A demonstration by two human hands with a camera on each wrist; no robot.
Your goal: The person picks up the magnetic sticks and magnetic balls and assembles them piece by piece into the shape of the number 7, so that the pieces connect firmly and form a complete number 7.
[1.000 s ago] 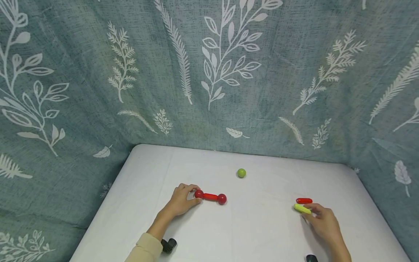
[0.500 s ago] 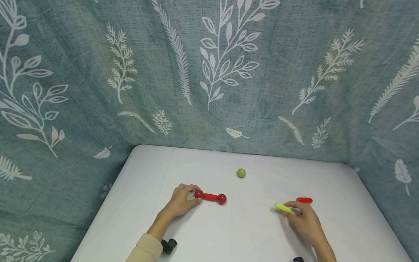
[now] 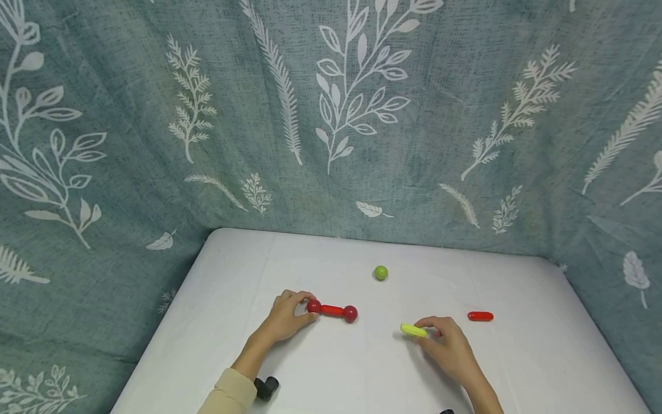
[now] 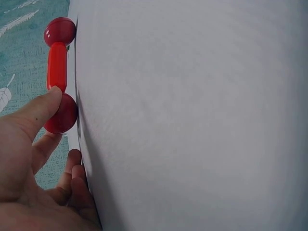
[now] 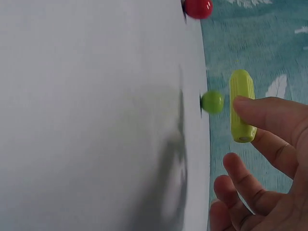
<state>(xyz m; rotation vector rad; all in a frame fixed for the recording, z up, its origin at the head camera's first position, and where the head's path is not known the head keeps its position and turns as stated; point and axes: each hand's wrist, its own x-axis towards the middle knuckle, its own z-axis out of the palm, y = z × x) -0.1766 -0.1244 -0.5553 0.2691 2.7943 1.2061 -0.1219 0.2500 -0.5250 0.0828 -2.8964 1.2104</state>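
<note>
My left hand (image 3: 286, 316) pinches one red ball (image 4: 61, 115) of a dumbbell-shaped piece, with its thumb tip at the join with the red rod (image 3: 332, 311). A second red ball (image 3: 350, 313) caps the rod's other end, and the piece lies on the white table. Between thumb and forefinger, my right hand (image 3: 449, 348) pinches a ribbed yellow-green rod (image 5: 242, 108); its other fingers are loosely bent. The rod is held above the table, right of the dumbbell-shaped piece, both its ends showing.
A green ball (image 3: 381, 272) sits farther back on the white table (image 3: 310, 362). Another red rod (image 3: 480, 316) lies to the right of my right hand. A teal leaf-patterned cloth (image 3: 331, 201) hangs behind the table and at its sides. A black device (image 3: 269, 388) is at my left wrist.
My right hand has carried the yellow-green rod leftward, away from the loose red rod and closer to the dumbbell-shaped piece. The left hand and its piece have stayed in place.
</note>
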